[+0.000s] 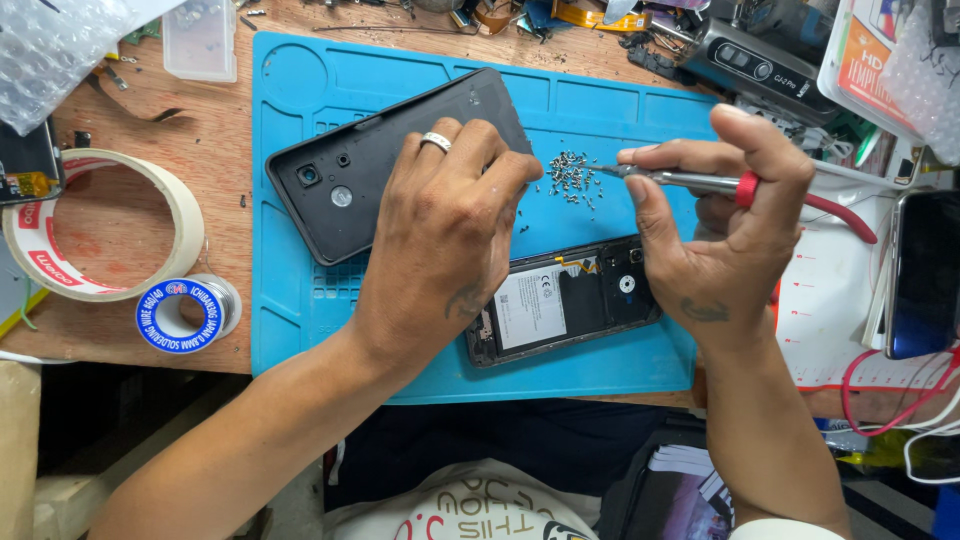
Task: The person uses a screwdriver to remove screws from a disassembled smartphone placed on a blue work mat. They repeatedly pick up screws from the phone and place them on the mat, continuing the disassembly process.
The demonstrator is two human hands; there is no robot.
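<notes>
Right hand [725, 225] grips screwdriver [700, 183], tip at screw pile [572, 178] for pickup. Left hand [445, 225], fingers curled, rests on back cover [370, 170], steadying it; opened phone [560, 300] near.

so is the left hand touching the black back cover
Touching. The head view shows the left hand lying on the black back cover, fingers pressed flat on its right end with no gap, on the blue mat.

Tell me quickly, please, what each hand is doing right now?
Left hand: fingers curled, resting on the black back cover; a grip cannot be told.
Right hand: closed on a red-handled screwdriver, tip at the screw pile.
</notes>
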